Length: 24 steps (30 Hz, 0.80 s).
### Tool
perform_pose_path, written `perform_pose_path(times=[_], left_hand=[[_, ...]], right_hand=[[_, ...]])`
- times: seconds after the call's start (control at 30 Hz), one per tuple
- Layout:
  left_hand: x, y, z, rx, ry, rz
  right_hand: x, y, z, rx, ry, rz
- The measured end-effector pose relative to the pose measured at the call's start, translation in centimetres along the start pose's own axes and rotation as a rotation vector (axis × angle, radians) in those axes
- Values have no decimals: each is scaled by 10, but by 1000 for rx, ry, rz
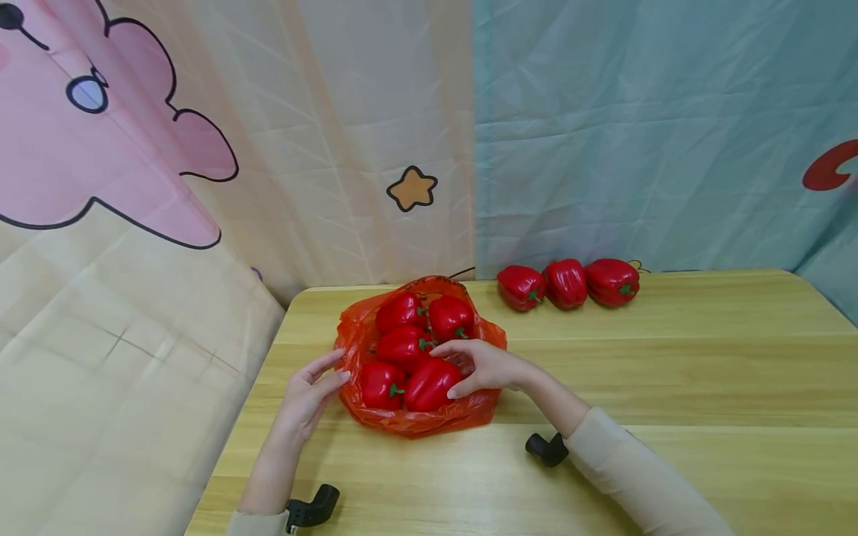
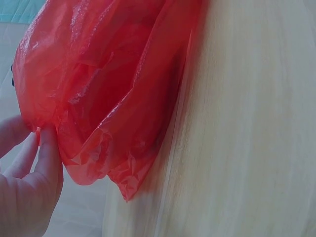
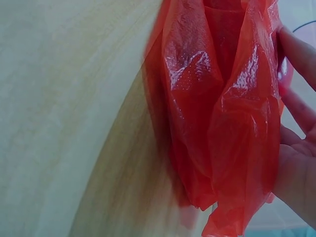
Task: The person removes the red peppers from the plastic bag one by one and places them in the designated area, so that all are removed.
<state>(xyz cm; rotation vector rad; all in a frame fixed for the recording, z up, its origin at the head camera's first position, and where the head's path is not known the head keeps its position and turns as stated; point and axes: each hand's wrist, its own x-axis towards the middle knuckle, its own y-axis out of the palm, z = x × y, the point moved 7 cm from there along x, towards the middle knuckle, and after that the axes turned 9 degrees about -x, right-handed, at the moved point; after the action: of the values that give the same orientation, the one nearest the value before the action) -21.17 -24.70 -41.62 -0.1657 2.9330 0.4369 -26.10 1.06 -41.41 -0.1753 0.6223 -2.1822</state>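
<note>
Sleeves (image 1: 643,476) | left hand (image 1: 304,398) pinching bag (image 1: 412,424) | right hand (image 1: 492,366) curled round pepper (image 1: 427,385) | bag markings (image 1: 439,279) illegible

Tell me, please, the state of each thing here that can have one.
Red bag: open, mouth upward
Bagged peppers: five, resting together inside
Loose peppers: three, side by side on the table
Left hand: pinching the bag's edge
Right hand: curved over the front right pepper

Near the left edge of the table (image 1: 697,387), the left hand (image 1: 304,397) pinches with thumb (image 1: 333,383) and fingers (image 1: 324,363); the right hand (image 1: 487,366) grips with curved fingers, its sleeved forearm (image 1: 637,465) slanting toward the far left corner.
</note>
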Motion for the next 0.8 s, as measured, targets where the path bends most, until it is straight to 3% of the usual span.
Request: perform_pose_path(times=[0.4,0.8], left_hand=[[0,0,1,21,-7,-7],[0,1,0,35,2,-5]], right_hand=[[7,6,-2,13,30,71],[11,7,-1,-5,-4,107]])
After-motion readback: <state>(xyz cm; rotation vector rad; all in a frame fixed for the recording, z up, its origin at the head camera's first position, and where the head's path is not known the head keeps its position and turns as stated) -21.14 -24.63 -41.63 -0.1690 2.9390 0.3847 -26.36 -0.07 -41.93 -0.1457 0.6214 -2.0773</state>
